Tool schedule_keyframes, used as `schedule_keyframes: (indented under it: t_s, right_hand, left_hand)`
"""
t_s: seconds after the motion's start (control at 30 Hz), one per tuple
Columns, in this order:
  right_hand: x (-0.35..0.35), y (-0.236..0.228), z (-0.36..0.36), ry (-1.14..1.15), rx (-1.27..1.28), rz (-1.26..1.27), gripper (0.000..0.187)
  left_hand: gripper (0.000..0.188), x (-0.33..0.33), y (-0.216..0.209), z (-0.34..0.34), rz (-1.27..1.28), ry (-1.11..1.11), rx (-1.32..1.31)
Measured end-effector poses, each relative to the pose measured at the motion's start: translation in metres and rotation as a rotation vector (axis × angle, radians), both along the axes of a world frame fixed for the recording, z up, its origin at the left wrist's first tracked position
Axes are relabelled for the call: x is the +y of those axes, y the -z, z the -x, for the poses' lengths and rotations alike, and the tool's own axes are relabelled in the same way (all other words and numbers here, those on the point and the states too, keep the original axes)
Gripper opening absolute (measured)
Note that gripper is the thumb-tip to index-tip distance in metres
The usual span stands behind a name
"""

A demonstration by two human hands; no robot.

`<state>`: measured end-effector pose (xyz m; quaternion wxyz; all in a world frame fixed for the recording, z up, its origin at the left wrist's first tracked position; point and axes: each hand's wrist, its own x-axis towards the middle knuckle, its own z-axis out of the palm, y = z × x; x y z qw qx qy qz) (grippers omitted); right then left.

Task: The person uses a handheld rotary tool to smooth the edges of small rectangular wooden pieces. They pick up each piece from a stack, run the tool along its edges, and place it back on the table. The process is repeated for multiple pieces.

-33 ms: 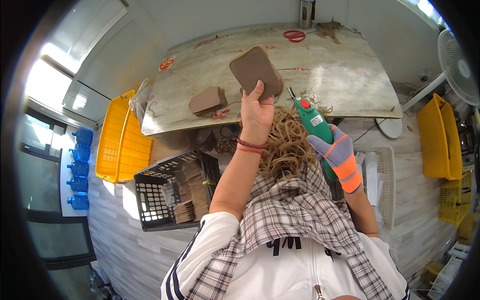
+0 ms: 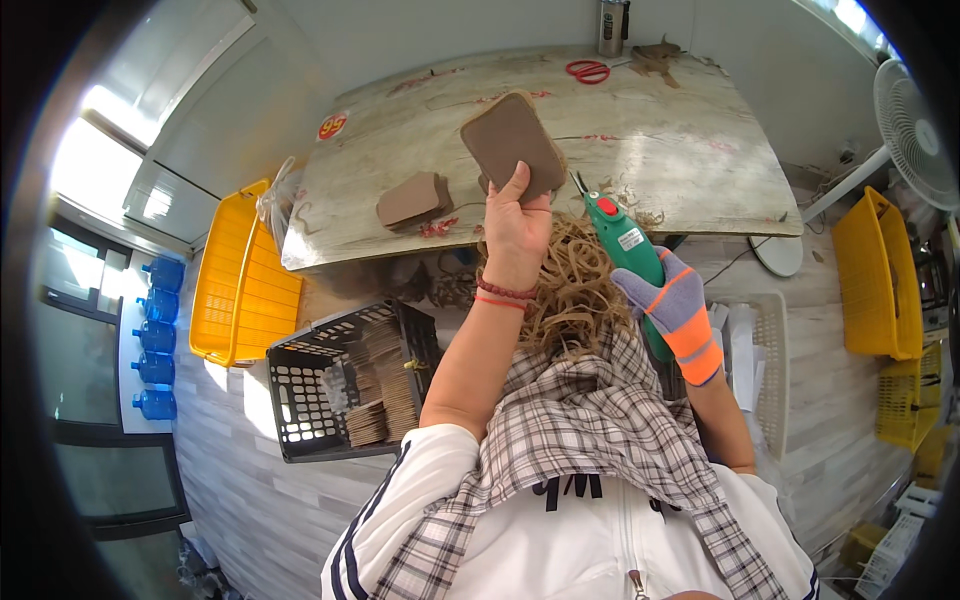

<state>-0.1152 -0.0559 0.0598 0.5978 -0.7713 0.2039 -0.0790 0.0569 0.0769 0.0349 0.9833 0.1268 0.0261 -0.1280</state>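
Note:
My left hand (image 2: 515,225) is raised and grips a brown cardboard stack with rounded corners (image 2: 510,150), held up over the table's front edge. My right hand (image 2: 670,305), in a purple and orange glove, grips a green electric cutter with a red button (image 2: 622,235); its blade tip points up toward the lower right edge of the cardboard. Below both hands a tangle of thin cardboard trimmings (image 2: 575,290) lies on my lap. A second brown cardboard stack (image 2: 410,200) lies on the marbled table (image 2: 650,150).
A black crate with cardboard pieces (image 2: 345,385) stands at my left, beside a yellow crate (image 2: 240,280). Red scissors (image 2: 588,70) and a metal can (image 2: 610,25) lie at the table's far edge. At right are a white basket (image 2: 765,370), yellow baskets (image 2: 875,275) and a fan (image 2: 915,130).

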Motion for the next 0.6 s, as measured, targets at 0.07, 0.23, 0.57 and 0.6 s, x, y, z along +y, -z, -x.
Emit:
schedule_keyframes:
  t_s: [0.07,0.23,0.57,0.6]
  right_hand:
    - [0.004,-0.002,0.0,0.005,-0.012,0.019,0.043]
    - [0.007,0.002,0.001,0.033,-0.023,0.035,0.045]
    - [0.001,0.0,-0.002,0.075,-0.09,0.007,0.044]
    - [0.0,-0.002,-0.002,0.082,-0.084,-0.012,0.044]
  left_hand:
    - [0.038,-0.004,0.002,0.006,0.066,0.011,0.052]
    - [0.038,-0.011,0.004,0.015,0.087,0.007,0.072]
    - [0.036,-0.023,0.011,0.044,0.002,0.098,0.096]
    - [0.036,-0.024,0.012,0.047,-0.012,0.116,0.084]
